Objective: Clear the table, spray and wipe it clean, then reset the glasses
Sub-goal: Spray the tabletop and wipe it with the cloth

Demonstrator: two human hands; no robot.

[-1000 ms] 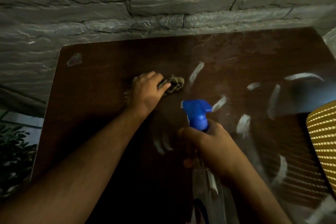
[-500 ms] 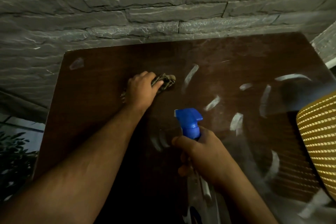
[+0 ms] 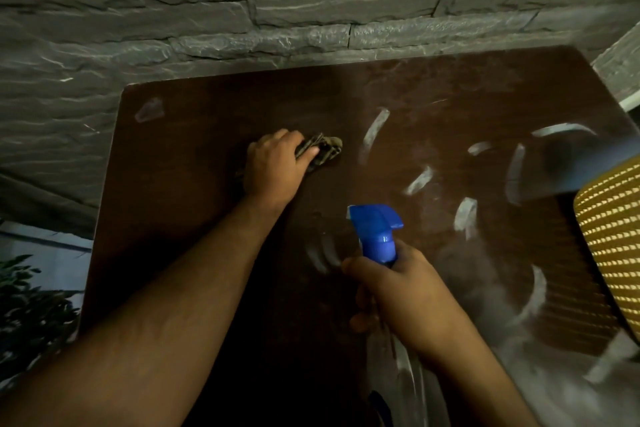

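1. Cloth (image 3: 320,148) is sitting bunched on the table (image 3: 194,204), left of centre, gripped under the curled fingers of the left hand (image 3: 275,165), which is barely moving from a second ago
2. Right hand (image 3: 407,291) is wrapping tight round the sprayer (image 3: 375,232), nozzle pointing left, staying low over the near edge
3. Wiping is looking paused; pale streaks right of the cloth are still waiting, no glasses showing

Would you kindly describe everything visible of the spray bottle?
The spray bottle has a bright blue plastic trigger head, nozzle pointing left and away over the dark brown table. The right hand grips its neck, holding it upright above the tabletop. The body below the hand looks clear, mostly hidden and dim.
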